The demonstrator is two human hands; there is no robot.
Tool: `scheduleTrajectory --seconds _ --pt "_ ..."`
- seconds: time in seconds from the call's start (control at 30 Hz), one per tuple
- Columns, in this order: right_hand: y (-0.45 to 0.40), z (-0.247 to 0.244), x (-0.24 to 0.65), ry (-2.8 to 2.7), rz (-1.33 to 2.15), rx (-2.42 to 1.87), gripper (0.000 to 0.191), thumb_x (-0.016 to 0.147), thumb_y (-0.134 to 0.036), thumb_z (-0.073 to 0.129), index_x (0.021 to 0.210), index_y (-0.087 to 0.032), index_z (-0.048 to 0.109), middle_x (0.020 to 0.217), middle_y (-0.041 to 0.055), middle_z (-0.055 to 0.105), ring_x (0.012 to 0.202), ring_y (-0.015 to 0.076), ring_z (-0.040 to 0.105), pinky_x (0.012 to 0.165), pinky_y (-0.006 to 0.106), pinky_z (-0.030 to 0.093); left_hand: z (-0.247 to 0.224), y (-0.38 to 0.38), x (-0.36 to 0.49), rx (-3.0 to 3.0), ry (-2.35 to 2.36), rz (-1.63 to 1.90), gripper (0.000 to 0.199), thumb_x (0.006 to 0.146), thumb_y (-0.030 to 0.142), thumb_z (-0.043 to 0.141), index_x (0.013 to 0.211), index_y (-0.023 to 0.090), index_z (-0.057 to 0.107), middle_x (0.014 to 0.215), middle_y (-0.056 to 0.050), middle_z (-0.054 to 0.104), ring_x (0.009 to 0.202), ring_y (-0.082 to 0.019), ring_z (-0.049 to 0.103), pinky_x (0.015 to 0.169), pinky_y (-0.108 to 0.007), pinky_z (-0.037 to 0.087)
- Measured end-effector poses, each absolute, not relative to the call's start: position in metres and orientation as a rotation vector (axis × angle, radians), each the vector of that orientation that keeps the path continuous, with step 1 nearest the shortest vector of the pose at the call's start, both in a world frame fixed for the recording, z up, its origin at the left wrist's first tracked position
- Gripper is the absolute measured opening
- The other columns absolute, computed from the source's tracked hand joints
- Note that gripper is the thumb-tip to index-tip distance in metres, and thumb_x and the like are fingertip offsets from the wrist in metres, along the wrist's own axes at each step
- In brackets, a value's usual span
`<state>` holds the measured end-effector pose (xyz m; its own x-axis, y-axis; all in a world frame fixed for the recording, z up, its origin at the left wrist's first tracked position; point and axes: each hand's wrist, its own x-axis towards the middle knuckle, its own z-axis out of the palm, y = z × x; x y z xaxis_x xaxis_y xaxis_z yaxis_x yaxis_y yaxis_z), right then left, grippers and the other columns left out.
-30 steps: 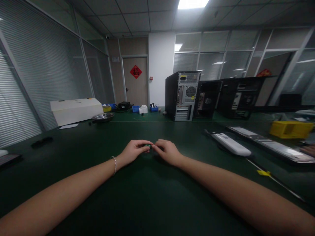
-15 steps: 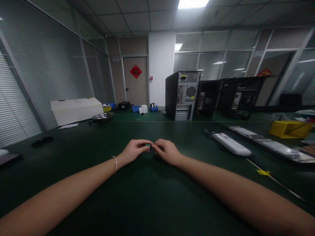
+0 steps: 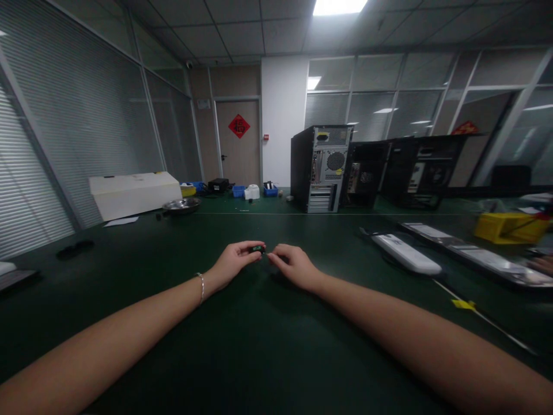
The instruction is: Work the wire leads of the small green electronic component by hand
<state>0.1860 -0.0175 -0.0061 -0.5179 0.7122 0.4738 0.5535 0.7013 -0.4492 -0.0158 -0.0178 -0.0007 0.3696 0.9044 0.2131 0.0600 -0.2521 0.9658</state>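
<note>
Between its thumb and fingers, my left hand (image 3: 231, 264) pinches a small green part (image 3: 258, 249) with dark edges, just above the dark green table (image 3: 259, 346). My right hand (image 3: 296, 266) is close by on the right, its thumb and index finger pressed together near the part. Whatever those fingertips hold is too small to name. A narrow gap separates the fingertips of the two hands.
A white power strip (image 3: 406, 253) and a long metallic panel (image 3: 484, 253) lie to the right, near a yellow bin (image 3: 512, 227). Computer towers (image 3: 322, 167) stand behind. At the back left are a metal bowl (image 3: 181, 206) and a white box (image 3: 136, 195).
My left hand has shifted slightly left and up with the green part, which now shows tilted. The fingertips of both hands have moved apart a little.
</note>
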Motion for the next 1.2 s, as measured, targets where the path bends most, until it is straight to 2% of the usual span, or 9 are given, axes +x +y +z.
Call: scheduleTrajectory --seconds 0.13,0.23,0.4,0.53,0.7,0.9,1.2 --pt "-0.015 -0.008 0.185 -2.216 0.356 -0.937 0.027 0.091 -0.035 0.044 0.086 -0.018 0.064 0.081 0.0029 0.06 0.074 0.0141 0.052 0.067 0.025 0.039 -0.004 -0.017 -0.015 1.516 0.8 0.965 0.032 0.085 0.027 0.054 0.114 0.014 0.061 0.115 -0.013 0.063 0.096 -0.019 0.061 0.091 -0.037 0.045" --pt "-0.015 -0.008 0.185 -2.201 0.39 -0.921 0.026 0.091 -0.034 0.044 0.086 -0.018 0.064 0.082 0.003 0.061 0.076 0.0144 0.053 0.069 0.025 0.039 -0.006 -0.018 -0.015 1.501 0.772 0.927 0.034 0.081 0.022 0.059 0.115 0.016 0.058 0.114 -0.011 0.062 0.094 -0.018 0.063 0.091 -0.038 0.045" --pt "-0.015 -0.009 0.186 -2.219 0.399 -0.902 0.024 0.09 -0.033 0.045 0.086 -0.017 0.062 0.08 0.0019 0.06 0.072 0.0132 0.053 0.067 0.024 0.039 -0.006 -0.019 -0.016 1.595 0.787 0.906 0.046 0.073 0.016 0.067 0.117 0.018 0.055 0.096 -0.005 0.064 0.089 -0.016 0.062 0.084 -0.033 0.048" --pt "-0.015 -0.008 0.185 -2.225 0.373 -0.905 0.025 0.09 -0.034 0.045 0.085 -0.017 0.062 0.079 0.0022 0.059 0.073 0.0132 0.052 0.067 0.024 0.038 -0.006 -0.018 -0.015 1.686 0.79 0.92 0.035 0.072 0.017 0.067 0.105 0.015 0.056 0.088 -0.003 0.063 0.081 -0.015 0.062 0.079 -0.032 0.049" --pt "-0.016 -0.007 0.185 -2.204 0.341 -0.959 0.025 0.09 -0.034 0.044 0.084 -0.018 0.062 0.08 0.0025 0.059 0.074 0.0141 0.052 0.067 0.025 0.038 -0.001 -0.016 -0.017 1.739 0.845 1.121 0.025 0.069 0.019 0.07 0.089 0.016 0.055 0.086 -0.001 0.061 0.086 -0.016 0.062 0.082 -0.033 0.049" --pt "-0.017 -0.008 0.185 -2.236 0.277 -0.972 0.024 0.09 -0.033 0.044 0.082 -0.018 0.061 0.078 0.0021 0.057 0.072 0.0135 0.05 0.065 0.024 0.037 0.004 -0.019 -0.016 1.832 0.888 1.149 0.028 0.071 0.019 0.068 0.098 0.017 0.063 0.101 -0.006 0.065 0.098 -0.02 0.06 0.091 -0.037 0.046" --pt "-0.019 -0.005 0.185 -2.256 0.265 -1.009 0.024 0.09 -0.033 0.044 0.084 -0.019 0.062 0.078 0.0024 0.057 0.072 0.0137 0.05 0.064 0.024 0.037 0.003 -0.02 -0.017 1.914 0.969 1.16 0.023 0.07 0.023 0.069 0.092 0.017 0.067 0.093 -0.005 0.068 0.09 -0.02 0.062 0.086 -0.036 0.049"
